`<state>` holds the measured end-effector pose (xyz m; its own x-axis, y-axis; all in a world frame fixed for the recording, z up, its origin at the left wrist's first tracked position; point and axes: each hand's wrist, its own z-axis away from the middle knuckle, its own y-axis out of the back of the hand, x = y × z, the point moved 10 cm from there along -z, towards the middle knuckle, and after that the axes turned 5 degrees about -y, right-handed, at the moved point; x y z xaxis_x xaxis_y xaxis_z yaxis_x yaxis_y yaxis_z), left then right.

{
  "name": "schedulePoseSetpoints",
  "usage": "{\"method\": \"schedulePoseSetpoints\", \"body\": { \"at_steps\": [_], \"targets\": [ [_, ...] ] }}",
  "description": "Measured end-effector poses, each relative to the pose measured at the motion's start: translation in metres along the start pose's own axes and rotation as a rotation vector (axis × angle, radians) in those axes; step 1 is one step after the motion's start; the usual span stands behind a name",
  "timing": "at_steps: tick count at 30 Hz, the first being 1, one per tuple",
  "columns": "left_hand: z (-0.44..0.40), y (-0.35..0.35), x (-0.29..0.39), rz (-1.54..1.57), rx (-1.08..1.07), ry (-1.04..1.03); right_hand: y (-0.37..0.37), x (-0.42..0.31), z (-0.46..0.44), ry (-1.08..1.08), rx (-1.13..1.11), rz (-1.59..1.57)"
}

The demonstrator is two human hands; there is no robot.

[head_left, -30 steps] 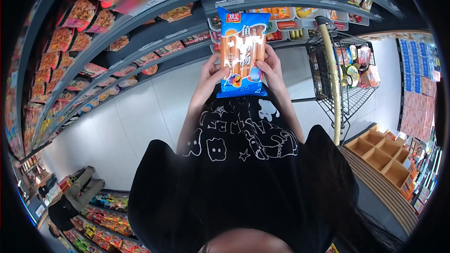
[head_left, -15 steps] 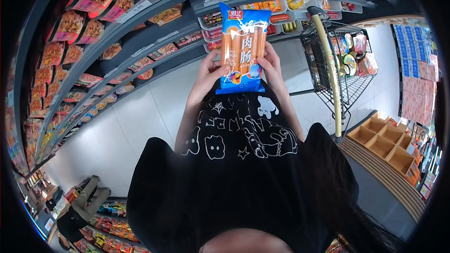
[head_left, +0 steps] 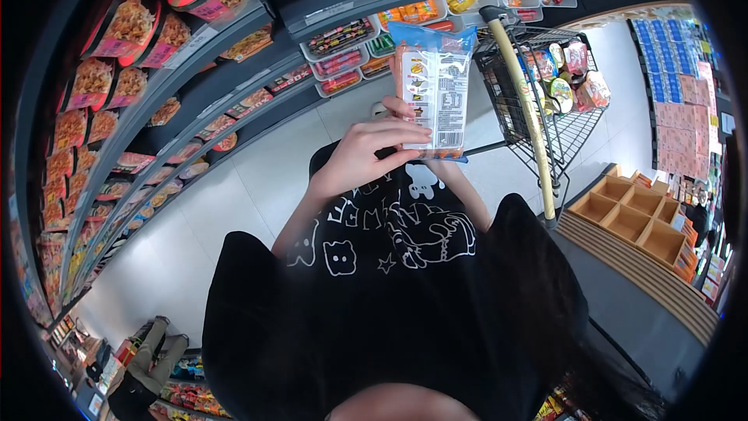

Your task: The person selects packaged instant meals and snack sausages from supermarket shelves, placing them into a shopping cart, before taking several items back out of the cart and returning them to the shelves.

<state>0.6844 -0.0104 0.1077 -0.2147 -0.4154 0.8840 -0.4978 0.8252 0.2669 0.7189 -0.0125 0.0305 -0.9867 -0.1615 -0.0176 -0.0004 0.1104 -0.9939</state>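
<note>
Sausage packet (head_left: 448, 78) stood upright before the chest, its lower left side clamped by the left hand (head_left: 370, 146), fingers lying across the printed panel; the right hand (head_left: 444, 171), mostly hidden behind its base, showed no readable grip.

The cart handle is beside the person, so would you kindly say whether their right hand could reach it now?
Probably yes: nothing apparent blocks the way from the right hand to the cart handle, but that hand, partly hidden, seems to support the sausage packet and may need freeing first.
</note>
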Motion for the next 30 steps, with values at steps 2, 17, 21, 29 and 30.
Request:
{"method": "schedulePoseSetpoints", "body": {
  "at_steps": [2, 17, 21, 29, 30],
  "targets": [
    [-0.001, -0.002, 0.003, -0.024, -0.05, -0.06, 0.0, -0.008, 0.001, 0.082, 0.056, -0.025],
    [0.005, -0.003, -0.031, 0.207, 0.026, 0.197, 0.021, 0.008, 0.014, -0.244, -0.202, -0.141],
    [-0.002, -0.007, -0.042, 0.305, 0.025, 0.292, 0.022, -0.017, 0.024, 0.136, 0.301, 0.183],
    [-0.04, -0.04, -0.072, 0.345, 0.05, 0.337, 0.002, -0.111, 0.083, 0.549, 0.859, 1.044],
    [-0.045, -0.043, -0.077, 0.372, 0.098, 0.365, -0.006, -0.111, 0.086, 0.53, 0.855, 1.017]
  ]
}}
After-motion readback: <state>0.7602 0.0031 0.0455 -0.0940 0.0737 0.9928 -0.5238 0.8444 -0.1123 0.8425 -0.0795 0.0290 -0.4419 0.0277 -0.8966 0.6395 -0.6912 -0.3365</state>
